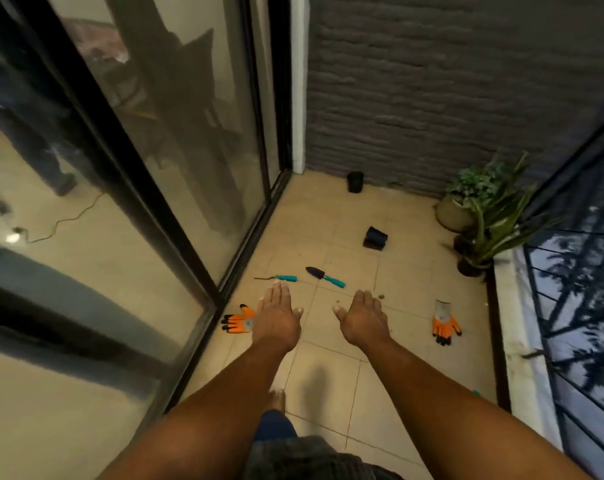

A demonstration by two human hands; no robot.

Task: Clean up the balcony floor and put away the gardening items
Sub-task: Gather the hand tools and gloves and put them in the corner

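Left hand (277,318) and right hand (362,318) reach out flat, holding nothing; trowel (325,277) and fork (276,278) lie just beyond, gloves (240,320) outside each; bare foot (276,400) risks treading on scattered soil (380,297).

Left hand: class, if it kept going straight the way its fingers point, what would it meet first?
Probably the teal-handled hand tool on the floor just beyond the left hand; height above the tiles is unclear.
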